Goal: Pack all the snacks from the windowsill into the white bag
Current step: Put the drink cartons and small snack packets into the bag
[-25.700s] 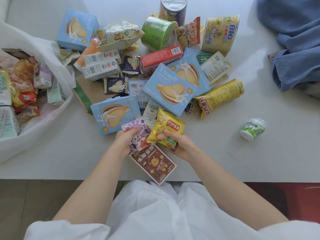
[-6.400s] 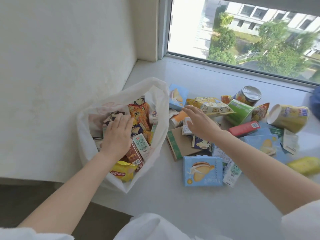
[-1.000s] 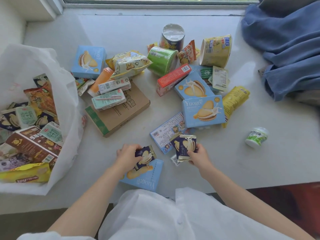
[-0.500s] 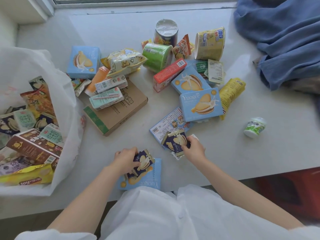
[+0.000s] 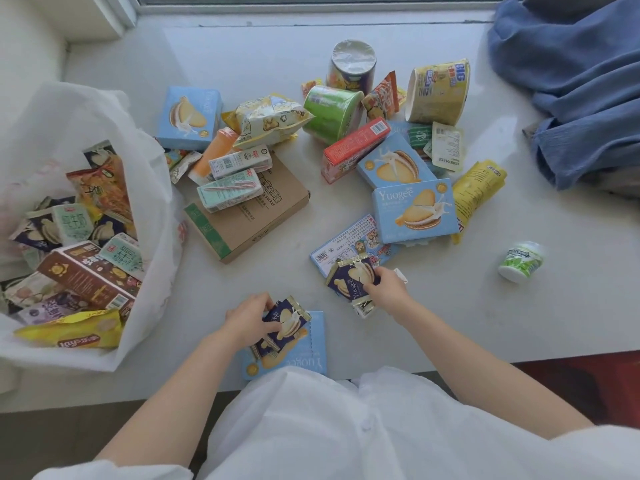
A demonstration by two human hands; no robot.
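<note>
White stone windowsill (image 5: 450, 323) carries everything I'm working with, and the white bag (image 5: 152, 188) slumps open at its left edge, already well filled with cartons and packets. Most of the snacks lie in a loose heap across the middle of the sill, toward the window edge: blue sandwich-biscuit boxes, a flat brown carton (image 5: 252, 220), tubs, milk cartons. I judge I'm in the gathering step, collecting small items before a trip to the bag. My left hand (image 5: 249, 318) is closed around a couple of dark blue biscuit packets (image 5: 285, 322) over a blue box (image 5: 311, 358) at the near edge; my right hand (image 5: 388, 289) pinches another dark packet (image 5: 353, 278) just beside a printed flat box (image 5: 349, 244). Next I'd need to carry both handfuls left and drop them through the bag's mouth without snagging its soft rim. Compared with half a second ago, the hands have barely shifted; the right one has drawn its packet slightly up. A small green-and-white pot (image 5: 521, 261) sits alone near the right.
</note>
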